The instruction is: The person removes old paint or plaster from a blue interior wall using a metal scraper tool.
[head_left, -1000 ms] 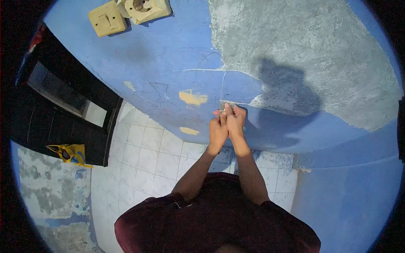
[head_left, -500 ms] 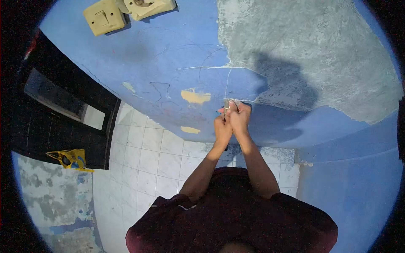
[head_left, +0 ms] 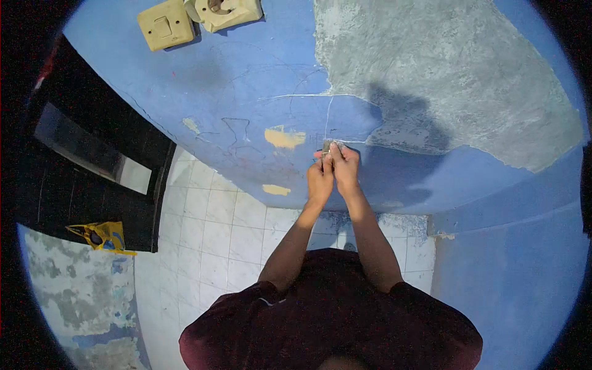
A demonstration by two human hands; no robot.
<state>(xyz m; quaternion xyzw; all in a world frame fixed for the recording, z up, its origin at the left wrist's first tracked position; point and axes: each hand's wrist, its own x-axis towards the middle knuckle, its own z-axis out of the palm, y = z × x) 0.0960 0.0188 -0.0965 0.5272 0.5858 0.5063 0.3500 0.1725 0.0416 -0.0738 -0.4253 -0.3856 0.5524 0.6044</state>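
Both your left hand [head_left: 319,184] and right hand [head_left: 346,168] clamp the grey piece [head_left: 326,145]. Judge it light, stiff and thin; grasp its six-o'clock end.

Floor [head_left: 209,234]: white tile, faint grey marbling, thin darker joints in a square grid. From here it runs from beside the dark door to the foot of the blue wall [head_left: 487,191], partly hidden behind the person [head_left: 330,308]. Grey-blue speckling [head_left: 404,225] on the tiles close to the wall base, densest toward the corner; can't tell if it's loose flakes, dust or stain. Soft shadow [head_left: 327,226] across the same strip. Tiles toward the door look cleaner.
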